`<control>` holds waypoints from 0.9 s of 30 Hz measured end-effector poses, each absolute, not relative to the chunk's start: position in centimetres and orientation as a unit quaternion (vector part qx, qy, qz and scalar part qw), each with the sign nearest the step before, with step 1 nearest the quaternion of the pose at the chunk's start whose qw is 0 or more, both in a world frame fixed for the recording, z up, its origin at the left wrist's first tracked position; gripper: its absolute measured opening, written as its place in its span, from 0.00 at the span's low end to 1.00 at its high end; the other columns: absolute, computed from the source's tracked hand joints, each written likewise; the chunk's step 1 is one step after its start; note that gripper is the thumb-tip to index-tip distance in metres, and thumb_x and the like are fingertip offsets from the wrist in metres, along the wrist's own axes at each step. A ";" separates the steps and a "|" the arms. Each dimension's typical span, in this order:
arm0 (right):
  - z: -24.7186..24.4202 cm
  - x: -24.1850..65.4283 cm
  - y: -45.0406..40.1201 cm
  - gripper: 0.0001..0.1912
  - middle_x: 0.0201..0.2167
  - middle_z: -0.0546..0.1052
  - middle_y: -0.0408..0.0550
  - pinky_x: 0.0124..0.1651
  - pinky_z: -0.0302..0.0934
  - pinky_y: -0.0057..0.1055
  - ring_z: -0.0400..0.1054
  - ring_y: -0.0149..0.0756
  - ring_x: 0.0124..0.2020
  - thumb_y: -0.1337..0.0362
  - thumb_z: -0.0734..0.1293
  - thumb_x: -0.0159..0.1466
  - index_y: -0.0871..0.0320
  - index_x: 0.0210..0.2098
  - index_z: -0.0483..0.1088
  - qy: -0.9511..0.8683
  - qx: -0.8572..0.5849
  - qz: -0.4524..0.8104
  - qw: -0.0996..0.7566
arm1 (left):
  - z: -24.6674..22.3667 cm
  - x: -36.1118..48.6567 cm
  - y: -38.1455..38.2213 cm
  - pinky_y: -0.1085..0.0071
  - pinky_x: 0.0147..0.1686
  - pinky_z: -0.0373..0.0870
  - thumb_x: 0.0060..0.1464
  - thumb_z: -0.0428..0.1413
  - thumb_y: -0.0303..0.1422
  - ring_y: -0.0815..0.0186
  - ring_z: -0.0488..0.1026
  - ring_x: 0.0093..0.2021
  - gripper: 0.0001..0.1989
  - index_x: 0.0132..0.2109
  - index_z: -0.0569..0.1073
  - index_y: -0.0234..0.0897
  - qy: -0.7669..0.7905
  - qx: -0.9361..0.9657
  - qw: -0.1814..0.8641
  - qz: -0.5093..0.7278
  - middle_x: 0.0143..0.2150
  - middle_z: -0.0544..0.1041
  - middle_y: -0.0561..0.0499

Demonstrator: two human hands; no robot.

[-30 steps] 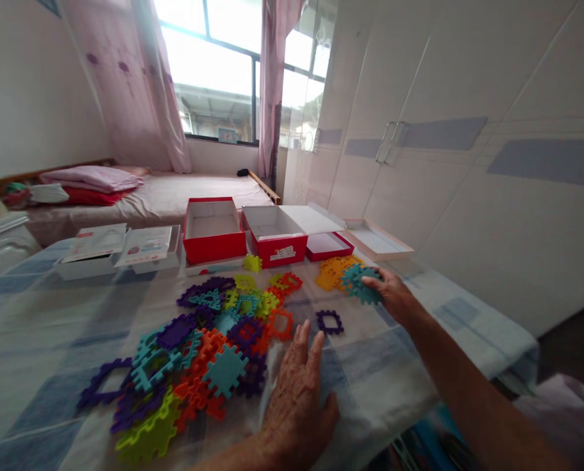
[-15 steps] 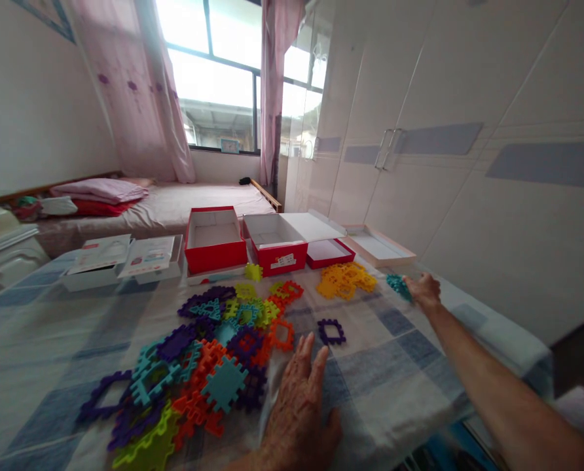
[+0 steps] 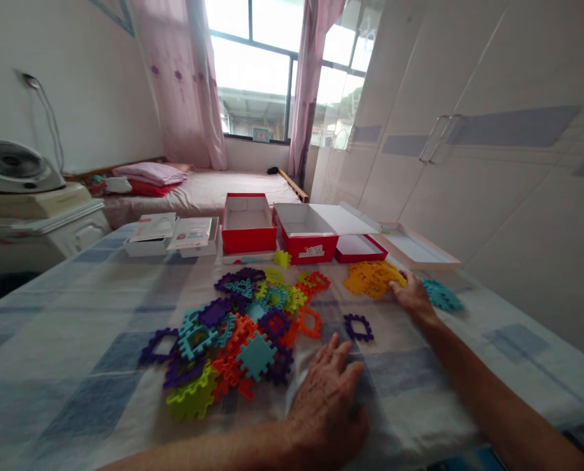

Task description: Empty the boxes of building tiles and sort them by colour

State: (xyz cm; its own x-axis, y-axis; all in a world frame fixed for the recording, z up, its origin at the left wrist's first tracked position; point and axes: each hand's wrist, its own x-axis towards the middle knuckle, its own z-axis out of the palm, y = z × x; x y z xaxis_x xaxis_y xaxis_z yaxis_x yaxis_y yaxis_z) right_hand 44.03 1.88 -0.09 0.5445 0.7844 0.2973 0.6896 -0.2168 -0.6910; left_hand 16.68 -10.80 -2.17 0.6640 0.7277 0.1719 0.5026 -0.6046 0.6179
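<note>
My left hand (image 3: 328, 396) lies on the checked tablecloth with its fingers stretched out. Just past its fingertips is a purple square frame piece (image 3: 358, 327) with notched edges. To its left spreads a pile of interlocking plastic pieces in purple, orange, lime and teal, with a teal square piece (image 3: 256, 355) on top. My right hand (image 3: 414, 297) is at the right edge of a heap of yellow interlocking pieces (image 3: 370, 279); its fingers point left, apart, and seem to touch the heap. Teal interlocking pieces (image 3: 442, 294) lie to the right of that hand.
Along the table's far side stand an open red box (image 3: 249, 241), a second red box (image 3: 299, 248), a shallow red tray (image 3: 361, 256), a pale lid (image 3: 429, 263) and white boxes (image 3: 194, 247). A lime piece (image 3: 282, 259) leans there. Beyond are a bed and wardrobe.
My right hand has let go of the teal pieces and moved left to the yellow heap. My left hand stays resting on the cloth. The view has turned left.
</note>
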 end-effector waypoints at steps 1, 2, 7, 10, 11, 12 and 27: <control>0.5 43.0 1.6 0.25 0.51 0.68 0.62 0.57 0.54 0.42 0.61 0.46 0.54 0.66 0.63 0.54 0.66 0.51 0.64 -0.496 -0.763 0.049 0.411 | -2.2 16.7 -10.8 0.60 0.64 0.45 0.45 0.52 0.32 0.59 0.45 0.66 0.25 0.54 0.67 0.40 0.344 0.873 0.269 0.218 0.64 0.58 0.49; 1.2 41.7 1.3 0.24 0.52 0.68 0.60 0.57 0.54 0.41 0.61 0.45 0.54 0.65 0.62 0.55 0.65 0.51 0.65 -0.530 -0.740 0.054 0.411 | -2.2 16.6 -10.8 0.61 0.64 0.46 0.46 0.52 0.32 0.60 0.47 0.66 0.23 0.52 0.68 0.41 0.337 0.873 0.268 0.228 0.63 0.60 0.49; 3.8 33.8 0.0 0.15 0.43 0.75 0.49 0.48 0.62 0.35 0.69 0.36 0.43 0.60 0.62 0.59 0.57 0.44 0.70 -0.716 -0.568 0.239 0.329 | -2.1 16.6 -10.7 0.62 0.62 0.50 0.48 0.52 0.32 0.59 0.55 0.62 0.17 0.47 0.72 0.40 0.314 0.875 0.263 0.258 0.58 0.66 0.49; 4.0 29.5 -0.2 0.14 0.41 0.74 0.48 0.44 0.63 0.31 0.69 0.33 0.40 0.61 0.61 0.60 0.57 0.44 0.71 -0.771 -0.504 0.245 0.303 | -1.9 16.5 -10.5 0.64 0.61 0.50 0.48 0.53 0.32 0.59 0.57 0.60 0.15 0.45 0.73 0.38 0.297 0.885 0.245 0.263 0.55 0.68 0.48; 3.9 28.3 -0.3 0.14 0.41 0.74 0.48 0.44 0.62 0.31 0.68 0.33 0.40 0.62 0.62 0.60 0.57 0.44 0.71 -0.788 -0.490 0.229 0.295 | -1.8 16.5 -10.5 0.65 0.62 0.50 0.48 0.53 0.32 0.60 0.57 0.59 0.15 0.45 0.73 0.37 0.291 0.889 0.238 0.261 0.55 0.68 0.48; 3.6 27.4 -0.3 0.13 0.41 0.73 0.48 0.44 0.62 0.31 0.68 0.33 0.40 0.62 0.62 0.60 0.57 0.44 0.71 -0.804 -0.479 0.208 0.285 | -1.6 16.5 -10.5 0.65 0.62 0.49 0.49 0.53 0.32 0.60 0.58 0.59 0.15 0.45 0.72 0.37 0.285 0.894 0.232 0.255 0.55 0.68 0.48; -0.6 25.6 0.2 0.19 0.45 0.69 0.53 0.51 0.57 0.38 0.61 0.41 0.48 0.64 0.65 0.58 0.58 0.49 0.67 -0.795 -0.543 0.068 0.263 | 7.0 8.7 -8.4 0.72 0.53 0.62 0.54 0.49 0.33 0.66 0.69 0.51 0.16 0.50 0.71 0.45 0.343 0.888 0.204 0.228 0.52 0.72 0.54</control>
State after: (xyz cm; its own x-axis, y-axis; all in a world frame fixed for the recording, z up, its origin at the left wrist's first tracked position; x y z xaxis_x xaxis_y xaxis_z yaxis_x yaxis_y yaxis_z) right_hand 25.62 0.21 -0.59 -0.2719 0.8984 0.3448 0.8268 0.4014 -0.3940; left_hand 8.71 -8.36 6.99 0.6605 0.7025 0.2648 0.5166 -0.6812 0.5187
